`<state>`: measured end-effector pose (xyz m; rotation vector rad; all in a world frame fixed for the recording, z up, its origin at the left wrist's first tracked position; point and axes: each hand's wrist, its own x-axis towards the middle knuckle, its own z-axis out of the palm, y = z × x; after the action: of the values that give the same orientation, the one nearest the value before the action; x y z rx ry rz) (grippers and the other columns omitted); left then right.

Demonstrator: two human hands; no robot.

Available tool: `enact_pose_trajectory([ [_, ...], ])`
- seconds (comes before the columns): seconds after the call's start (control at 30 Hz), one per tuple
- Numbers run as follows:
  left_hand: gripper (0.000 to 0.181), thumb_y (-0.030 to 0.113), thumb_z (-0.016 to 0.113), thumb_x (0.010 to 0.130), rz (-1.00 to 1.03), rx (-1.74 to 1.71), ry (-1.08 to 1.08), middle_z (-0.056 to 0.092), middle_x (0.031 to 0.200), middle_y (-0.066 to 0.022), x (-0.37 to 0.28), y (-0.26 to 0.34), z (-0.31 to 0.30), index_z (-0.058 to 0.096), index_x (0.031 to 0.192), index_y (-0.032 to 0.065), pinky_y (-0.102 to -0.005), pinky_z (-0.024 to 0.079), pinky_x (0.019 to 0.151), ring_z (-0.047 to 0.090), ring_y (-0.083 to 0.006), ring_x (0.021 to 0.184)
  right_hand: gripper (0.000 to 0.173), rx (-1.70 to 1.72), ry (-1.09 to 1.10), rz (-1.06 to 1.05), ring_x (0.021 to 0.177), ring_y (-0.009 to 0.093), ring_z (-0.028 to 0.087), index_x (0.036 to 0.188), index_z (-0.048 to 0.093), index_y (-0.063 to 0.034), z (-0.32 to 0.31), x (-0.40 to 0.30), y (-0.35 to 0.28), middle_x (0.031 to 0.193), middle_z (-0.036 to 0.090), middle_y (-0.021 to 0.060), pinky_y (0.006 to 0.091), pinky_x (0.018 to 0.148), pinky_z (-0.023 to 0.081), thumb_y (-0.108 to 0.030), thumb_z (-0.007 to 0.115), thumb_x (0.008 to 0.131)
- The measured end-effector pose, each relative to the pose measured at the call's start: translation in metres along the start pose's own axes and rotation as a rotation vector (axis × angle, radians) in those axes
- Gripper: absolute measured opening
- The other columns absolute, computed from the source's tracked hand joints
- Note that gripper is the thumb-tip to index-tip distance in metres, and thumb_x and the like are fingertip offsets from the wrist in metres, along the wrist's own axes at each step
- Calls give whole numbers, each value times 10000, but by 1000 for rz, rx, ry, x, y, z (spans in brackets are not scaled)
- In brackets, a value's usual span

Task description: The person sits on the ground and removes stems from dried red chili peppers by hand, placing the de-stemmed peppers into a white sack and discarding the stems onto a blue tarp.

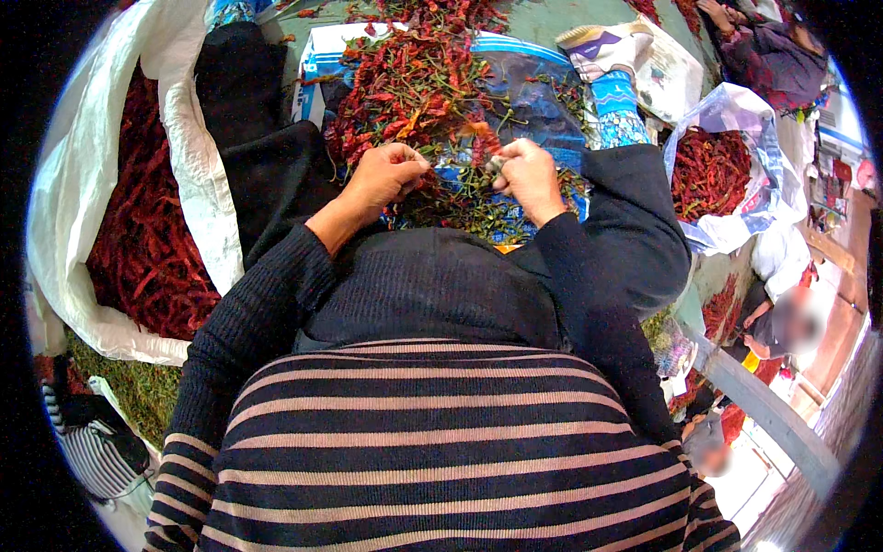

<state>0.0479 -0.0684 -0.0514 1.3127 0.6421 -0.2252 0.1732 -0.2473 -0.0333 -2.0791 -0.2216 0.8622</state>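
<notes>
A heap of dried red chilies point(407, 90) with green stems lies on a blue plastic sheet point(545, 124) between the legs. At the heap's near left edge is my left hand point(388, 172), fingers curled and thumb against the index finger; a bit of red shows at its fingertips. Across from it, my right hand point(528, 176) has its fingers closed around something small and greenish, with a blurred red chili just above the fingertips. Loose green chili stems point(476, 200) are piled on the sheet between and below both hands.
A large white sack point(200, 172) of dried red chilies stands at the left. On the right is a clear plastic bag point(779, 172) of chilies, near a sandal point(600, 45) on the foot. Other people point(772, 62) sit at the right and lower left. A grey post point(766, 407) slants at the lower right.
</notes>
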Motion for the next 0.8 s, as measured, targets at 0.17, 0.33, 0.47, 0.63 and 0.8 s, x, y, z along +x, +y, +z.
enact_pose_trajectory([
  [0.17,298,240,656,739,23,-32,-114,605,862,-11,-2,14,12,595,939,26,-230,425,727,540,-90,780,97,109,-312,25,501,143,567,814,534,32,34,-27,-34,636,572,86,271,432,458,-49,541,761],
  [0.33,216,208,630,763,-73,-169,-33,588,816,8,-1,9,3,593,918,61,-222,402,662,514,-69,729,107,293,-396,88,530,104,543,857,548,20,36,-30,-25,718,590,69,235,476,437,-56,516,788],
  [0.47,115,160,614,775,22,-243,-37,546,660,10,1,6,7,564,821,68,-189,327,458,447,-46,525,109,148,-329,-12,507,99,523,808,568,21,37,-31,-27,672,594,67,245,471,422,-59,503,773],
  [0.63,128,150,637,747,-2,-210,-113,521,639,13,6,-5,4,549,779,63,-206,328,461,436,-56,530,119,73,-281,-35,501,115,519,759,589,-1,39,-31,-24,617,584,68,261,471,414,-80,504,732],
  [0.8,104,82,611,721,264,201,-120,496,670,29,-1,4,12,521,756,44,-198,365,544,422,-33,630,98,-369,-112,-294,584,309,573,715,581,-39,42,-30,-11,681,595,172,377,546,449,-117,526,696],
])
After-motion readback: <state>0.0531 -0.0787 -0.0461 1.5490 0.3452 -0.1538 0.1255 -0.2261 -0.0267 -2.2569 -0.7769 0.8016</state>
